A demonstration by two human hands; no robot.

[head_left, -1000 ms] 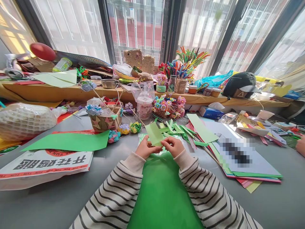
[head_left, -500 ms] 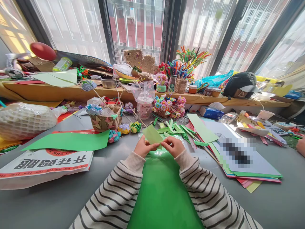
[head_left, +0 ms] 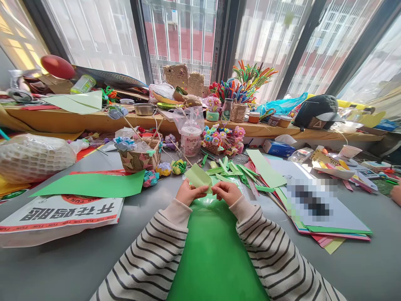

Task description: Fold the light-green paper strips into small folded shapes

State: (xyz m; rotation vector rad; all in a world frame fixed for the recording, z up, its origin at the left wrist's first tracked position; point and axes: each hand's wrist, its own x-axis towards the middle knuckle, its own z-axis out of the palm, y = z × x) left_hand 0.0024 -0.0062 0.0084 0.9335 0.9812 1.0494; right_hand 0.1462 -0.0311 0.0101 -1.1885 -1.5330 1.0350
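Note:
A small piece of light green paper [head_left: 198,176] is held up between my hands, with a crease across it. My left hand [head_left: 189,192] pinches its lower left part between thumb and fingers. At its lower right corner, my right hand [head_left: 228,192] grips the edge with thumb and fingertips. Beneath both hands lies a shiny green mat [head_left: 216,246]. Just behind them is a pile of cut green paper strips [head_left: 230,168]. A long green paper sheet [head_left: 94,185] rests on a printed white bag [head_left: 67,215] to the left.
A woven basket [head_left: 139,161] with paper flowers stands back left, beside a lidded plastic cup [head_left: 191,142]. Stacked coloured paper [head_left: 338,209] lies to the right. A blue tissue box [head_left: 278,147] sits behind it. Another person's hand [head_left: 396,193] shows at the right edge.
The light green paper has tilted and now shows a bend near its right side. My fingers have shifted slightly on it, and both hands stay in about the same place.

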